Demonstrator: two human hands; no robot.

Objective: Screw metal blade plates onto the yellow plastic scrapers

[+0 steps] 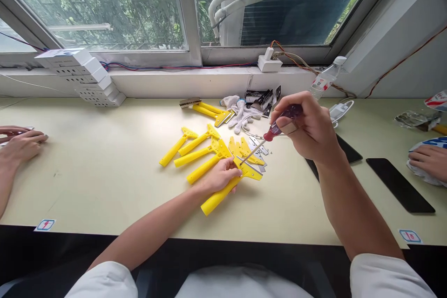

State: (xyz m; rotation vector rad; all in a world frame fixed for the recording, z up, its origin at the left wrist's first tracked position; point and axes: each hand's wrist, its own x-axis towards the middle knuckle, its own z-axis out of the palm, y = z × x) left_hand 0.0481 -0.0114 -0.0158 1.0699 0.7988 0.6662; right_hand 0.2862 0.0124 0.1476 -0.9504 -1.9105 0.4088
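Note:
My left hand [225, 174] is closed round the neck of a yellow scraper [218, 200], whose handle points toward me. In my right hand [307, 125] is a screwdriver [284, 121] with a dark red, see-through handle. Its shaft slants down to the left, and the tip meets the scraper head near its left end. Several yellow scraper handles [190, 156] lie side by side just left of and behind my left hand. Beyond the held head are loose yellow head plates [249, 151], metal blades [263, 146] and small screws.
Assembled scrapers [206, 109], a white glove [239, 111] and black packets [261, 98] lie at the back. White boxes [92, 77] are stacked at left. A phone [400, 185] and a bottle [326, 77] are at right. Other people's hands [26, 144] rest at both sides.

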